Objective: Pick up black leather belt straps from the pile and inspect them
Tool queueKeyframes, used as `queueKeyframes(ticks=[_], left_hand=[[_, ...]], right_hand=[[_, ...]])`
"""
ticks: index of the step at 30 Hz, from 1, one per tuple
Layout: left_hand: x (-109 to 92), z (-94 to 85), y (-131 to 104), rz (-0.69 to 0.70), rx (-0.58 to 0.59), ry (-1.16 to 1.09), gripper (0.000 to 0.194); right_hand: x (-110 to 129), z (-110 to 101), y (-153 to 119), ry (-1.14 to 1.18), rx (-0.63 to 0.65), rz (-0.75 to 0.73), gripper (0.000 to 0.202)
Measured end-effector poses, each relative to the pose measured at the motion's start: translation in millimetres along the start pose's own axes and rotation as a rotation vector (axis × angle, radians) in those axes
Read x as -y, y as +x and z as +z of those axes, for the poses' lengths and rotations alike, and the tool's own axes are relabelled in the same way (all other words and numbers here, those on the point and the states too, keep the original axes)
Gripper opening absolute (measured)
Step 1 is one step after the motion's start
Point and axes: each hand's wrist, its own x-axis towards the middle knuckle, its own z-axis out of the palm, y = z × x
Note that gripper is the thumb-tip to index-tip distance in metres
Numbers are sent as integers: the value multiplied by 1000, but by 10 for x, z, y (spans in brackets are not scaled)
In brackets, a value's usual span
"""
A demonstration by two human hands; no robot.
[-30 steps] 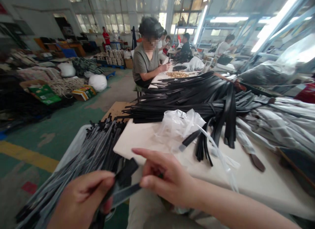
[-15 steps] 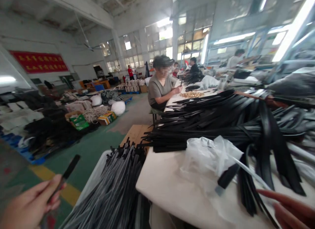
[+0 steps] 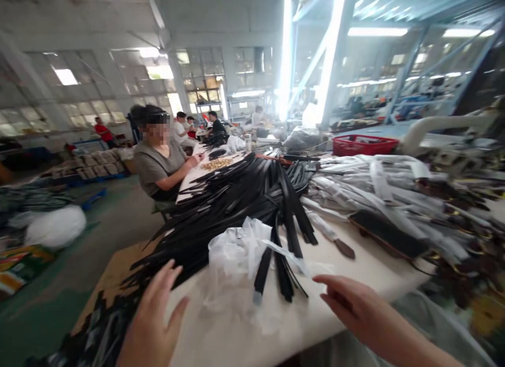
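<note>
Hands hover empty over the white worktop (image 3: 244, 340), the left hand (image 3: 152, 325) spread open beside a crumpled plastic bag (image 3: 232, 256), the right hand (image 3: 351, 309) loosely open near black straps (image 3: 236, 198) piled behind the bag.

Black straps (image 3: 236, 198) lie heaped across the white table (image 3: 339, 298), fanning toward its near edge. A crumpled clear bag (image 3: 232, 256) rests just before them, a few strap ends (image 3: 276, 275) lying over it, one grey-tipped.
</note>
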Motion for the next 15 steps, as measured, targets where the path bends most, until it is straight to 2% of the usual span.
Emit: queueKeyframes(ticks=[1, 4, 6, 7, 9, 11, 14, 15], left_hand=[[-288, 70, 34, 131, 10, -18, 44], [-1032, 242, 227, 261, 22, -34, 49], [-1353, 367, 445, 313, 55, 13, 55], [-1451, 442, 570, 322, 91, 52, 57], [-1529, 613, 810, 282, 174, 130, 54], [-1490, 786, 990, 222, 220, 168, 47], [-1347, 971, 1106, 176, 254, 182, 43], [-1303, 1005, 1114, 166, 264, 184, 42]], right_hand=[[66, 8, 66, -37, -5, -46, 30], [234, 97, 335, -180, -98, -141, 44], [301, 173, 517, -290, -102, -103, 50], [319, 202, 588, -328, -73, -68, 42], [309, 205, 667, -364, -26, -12, 26], [210, 78, 639, -371, -33, 17, 28], [-176, -429, 372, -365, -134, 86, 32], [-365, -662, 225, -342, -236, 131, 32]])
